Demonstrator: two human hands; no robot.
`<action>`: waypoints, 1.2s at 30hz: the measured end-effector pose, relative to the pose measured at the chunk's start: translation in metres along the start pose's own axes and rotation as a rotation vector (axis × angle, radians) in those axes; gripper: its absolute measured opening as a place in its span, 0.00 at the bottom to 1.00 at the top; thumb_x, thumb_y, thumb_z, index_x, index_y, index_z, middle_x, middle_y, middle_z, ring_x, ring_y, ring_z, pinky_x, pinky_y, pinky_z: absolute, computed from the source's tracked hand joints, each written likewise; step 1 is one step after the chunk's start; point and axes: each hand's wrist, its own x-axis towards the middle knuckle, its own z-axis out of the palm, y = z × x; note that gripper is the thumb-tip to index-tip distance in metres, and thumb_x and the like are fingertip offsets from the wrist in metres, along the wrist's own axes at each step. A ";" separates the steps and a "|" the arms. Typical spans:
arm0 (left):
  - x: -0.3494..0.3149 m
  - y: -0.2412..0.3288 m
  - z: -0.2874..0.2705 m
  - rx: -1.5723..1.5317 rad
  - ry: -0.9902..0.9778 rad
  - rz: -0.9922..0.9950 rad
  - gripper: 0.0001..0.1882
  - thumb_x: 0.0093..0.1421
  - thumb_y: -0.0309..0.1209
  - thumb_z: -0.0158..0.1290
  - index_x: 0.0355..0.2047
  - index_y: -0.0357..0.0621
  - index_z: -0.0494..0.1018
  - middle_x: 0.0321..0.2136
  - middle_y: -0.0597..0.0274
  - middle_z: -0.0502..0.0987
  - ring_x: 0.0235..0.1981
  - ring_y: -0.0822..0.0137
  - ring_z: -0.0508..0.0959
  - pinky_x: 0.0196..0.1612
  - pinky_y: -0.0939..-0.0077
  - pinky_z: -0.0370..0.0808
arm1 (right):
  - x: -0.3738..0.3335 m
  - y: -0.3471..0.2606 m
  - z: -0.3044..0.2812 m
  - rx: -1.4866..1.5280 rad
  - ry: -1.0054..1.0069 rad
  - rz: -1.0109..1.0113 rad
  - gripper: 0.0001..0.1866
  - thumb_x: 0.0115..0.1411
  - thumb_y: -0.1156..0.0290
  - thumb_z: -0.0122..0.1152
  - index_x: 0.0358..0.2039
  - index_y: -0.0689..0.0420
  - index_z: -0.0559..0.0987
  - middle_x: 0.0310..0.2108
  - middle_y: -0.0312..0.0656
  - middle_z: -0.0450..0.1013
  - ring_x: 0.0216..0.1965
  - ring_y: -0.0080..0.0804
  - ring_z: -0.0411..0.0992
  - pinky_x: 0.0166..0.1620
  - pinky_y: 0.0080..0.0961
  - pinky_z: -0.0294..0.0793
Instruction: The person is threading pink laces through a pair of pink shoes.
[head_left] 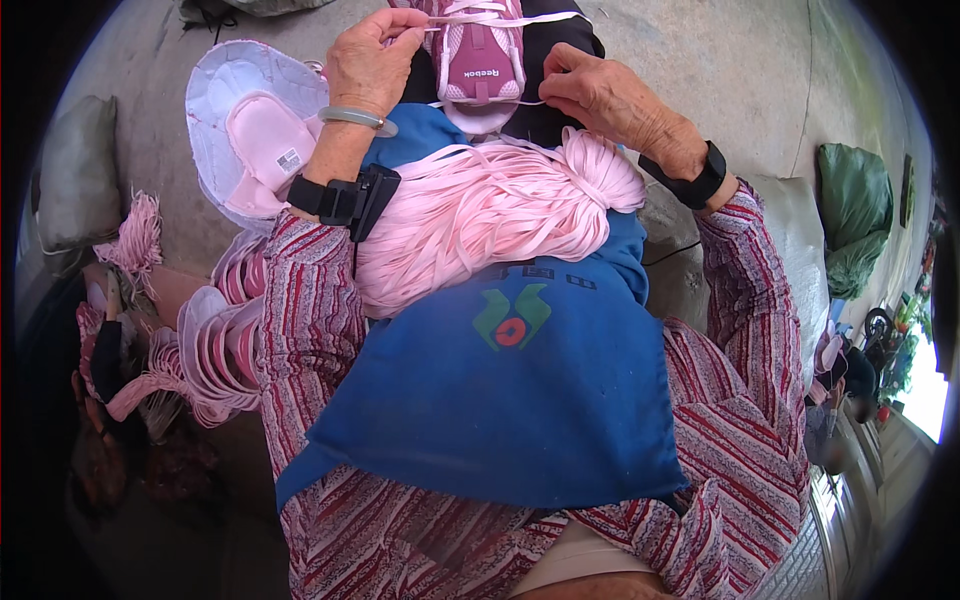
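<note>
A pink and white shoe upper (484, 68) rests toe-away over my dark-clad knees at the top of the view, with a pale lace (465, 19) strung across it. At its left, my left hand (375, 62) pinches the lace between thumb and fingers. My right hand (612, 98) is closed just right of the upper, and a thin lace strand runs to its fingertips. Below both hands, a thick bundle of pale pink laces (490, 215) lies on my lap over a blue apron (490, 410). The upper's far end is cut off by the frame.
Left of my left arm sits a white and pink shoe piece (258, 140). Several stacked pink and white pieces (218, 345) and a hanging bunch of pink laces (138, 240) are further left. A green sack (855, 215) and a pale sack (790, 215) lie right.
</note>
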 end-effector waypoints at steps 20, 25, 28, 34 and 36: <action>0.006 -0.007 -0.003 0.126 -0.033 -0.130 0.09 0.55 0.37 0.55 0.34 0.51 0.79 0.30 0.64 0.80 0.31 0.69 0.79 0.36 0.76 0.76 | 0.016 -0.001 0.000 0.177 0.157 0.172 0.08 0.57 0.71 0.54 0.35 0.61 0.76 0.29 0.45 0.71 0.30 0.39 0.72 0.34 0.28 0.72; -0.005 0.015 0.001 0.322 0.013 -0.058 0.13 0.55 0.42 0.54 0.34 0.49 0.79 0.28 0.55 0.79 0.32 0.61 0.79 0.40 0.67 0.72 | 0.032 0.014 0.001 0.165 0.273 0.251 0.11 0.59 0.67 0.54 0.36 0.60 0.77 0.33 0.47 0.74 0.34 0.40 0.74 0.37 0.26 0.73; -0.011 0.019 0.001 0.468 -0.028 0.082 0.17 0.56 0.45 0.50 0.37 0.48 0.78 0.30 0.53 0.79 0.35 0.59 0.78 0.49 0.62 0.63 | 0.045 0.023 0.005 0.107 0.350 0.237 0.13 0.59 0.64 0.54 0.36 0.61 0.77 0.32 0.47 0.74 0.33 0.40 0.73 0.37 0.27 0.73; -0.013 0.027 0.009 0.617 -0.111 0.071 0.24 0.55 0.46 0.49 0.44 0.40 0.73 0.36 0.48 0.77 0.37 0.54 0.77 0.48 0.62 0.66 | 0.046 0.025 -0.005 -0.132 0.226 -0.053 0.07 0.53 0.74 0.47 0.30 0.59 0.74 0.28 0.44 0.67 0.31 0.38 0.67 0.36 0.27 0.66; -0.011 0.027 0.010 0.550 -0.100 0.013 0.19 0.54 0.39 0.50 0.42 0.40 0.73 0.33 0.49 0.78 0.37 0.53 0.76 0.43 0.61 0.69 | 0.046 0.020 -0.007 -0.072 0.208 -0.076 0.06 0.53 0.74 0.47 0.27 0.59 0.73 0.27 0.44 0.67 0.31 0.38 0.67 0.35 0.29 0.66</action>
